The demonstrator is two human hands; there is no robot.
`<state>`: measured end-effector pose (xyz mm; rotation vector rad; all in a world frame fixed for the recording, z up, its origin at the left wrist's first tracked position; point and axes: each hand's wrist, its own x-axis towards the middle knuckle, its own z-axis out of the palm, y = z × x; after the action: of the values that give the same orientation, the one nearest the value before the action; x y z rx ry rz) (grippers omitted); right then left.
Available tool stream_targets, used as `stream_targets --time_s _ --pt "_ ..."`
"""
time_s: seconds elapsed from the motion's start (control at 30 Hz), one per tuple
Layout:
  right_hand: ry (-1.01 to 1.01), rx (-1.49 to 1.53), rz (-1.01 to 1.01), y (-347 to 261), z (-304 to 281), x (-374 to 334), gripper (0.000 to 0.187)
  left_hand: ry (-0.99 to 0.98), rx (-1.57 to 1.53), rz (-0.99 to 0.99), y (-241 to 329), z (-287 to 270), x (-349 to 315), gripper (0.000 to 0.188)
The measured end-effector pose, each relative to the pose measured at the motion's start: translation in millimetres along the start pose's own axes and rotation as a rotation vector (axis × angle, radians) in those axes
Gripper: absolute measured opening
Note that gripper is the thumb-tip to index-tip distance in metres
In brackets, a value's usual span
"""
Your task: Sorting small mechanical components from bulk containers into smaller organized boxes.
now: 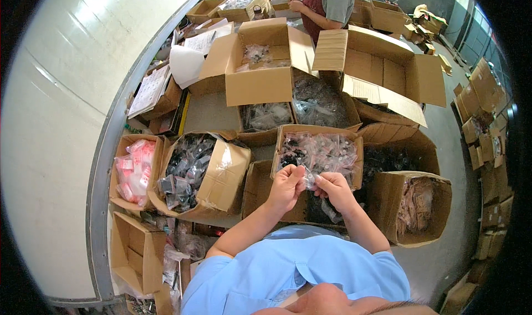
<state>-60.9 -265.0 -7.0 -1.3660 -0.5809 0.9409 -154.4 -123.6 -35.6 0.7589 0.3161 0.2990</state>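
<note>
We hold a small clear bag at the near edge of a carton of similar bags, left hand and right hand each pinching it, nearly closed. Left of the carton stand a box of dark packets and, farther out, pink packets.

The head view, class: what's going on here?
Someone in a blue shirt pinches a small clear bag between the left hand and right hand, at the near edge of an open cardboard box filled with similar bags. More cardboard boxes surround it, and a co-worker stands at the far side.
</note>
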Motion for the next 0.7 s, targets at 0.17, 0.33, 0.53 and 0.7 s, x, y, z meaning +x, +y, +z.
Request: stream_targets --time_s 0.17,0.33,0.53,0.7 --pt "-0.03 0.152 0.132 -6.3 3.0 8.7 0.028 -0.023 -0.29 -0.167 -5.3 -3.8 4.8 0.028" --pt "0.033 0.473 0.184 -4.4 3.8 19.7 0.025 0.144 -0.364 -0.226 -6.3 -0.3 9.4 0.033" --pt "0.049 0.706 0.283 -5.0 4.7 25.8 0.025 0.046 -0.454 -0.286 -7.1 -5.2 11.3 0.04" --pt "-0.007 0.729 0.302 1.3 0.4 22.4 0.023 -0.038 -0.407 -0.241 -5.0 6.4 5.1 0.043"
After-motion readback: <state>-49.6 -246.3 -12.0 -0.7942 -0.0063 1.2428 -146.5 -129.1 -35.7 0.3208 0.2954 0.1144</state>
